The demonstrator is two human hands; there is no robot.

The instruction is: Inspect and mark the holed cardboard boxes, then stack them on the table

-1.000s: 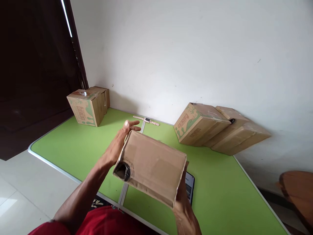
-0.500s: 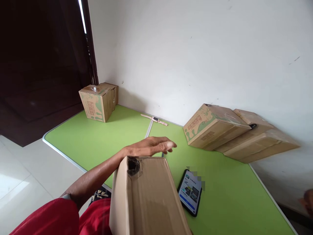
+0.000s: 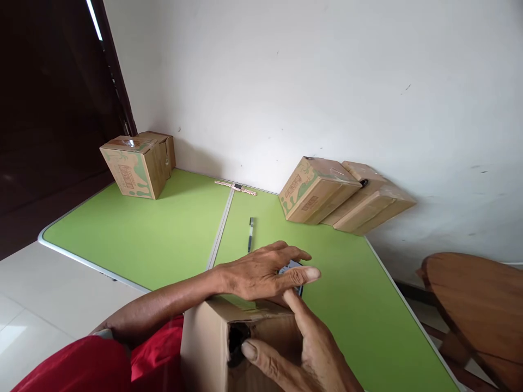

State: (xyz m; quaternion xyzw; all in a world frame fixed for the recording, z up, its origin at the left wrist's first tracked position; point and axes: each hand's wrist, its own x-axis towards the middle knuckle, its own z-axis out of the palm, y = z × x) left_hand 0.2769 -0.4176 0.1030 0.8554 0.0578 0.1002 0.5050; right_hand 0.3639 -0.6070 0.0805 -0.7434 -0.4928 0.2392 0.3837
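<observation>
A plain cardboard box (image 3: 204, 343) with a torn round hole in one face stands at the table's near edge, against my red-clothed lap. My left hand (image 3: 265, 269) reaches across its top edge, fingers stretched out and resting flat. My right hand (image 3: 304, 351) lies on the box's face, thumb at the hole and index finger pointing up along the cardboard, steadying it. A dark phone (image 3: 291, 267) lies on the green table (image 3: 163, 239) and is mostly hidden under my left fingers.
A black pen (image 3: 250, 234) lies beyond my left hand, and a wristwatch (image 3: 237, 187) lies by the wall. A printed carton (image 3: 133, 163) stands at the far left corner. Several flat cartons (image 3: 318, 190) lean against the wall. A round wooden top (image 3: 478, 294) stands at the right.
The box has come down and nearer to me, its holed face turned toward me. My left hand has settled over its top edge. My right hand has come into view on the box's face.
</observation>
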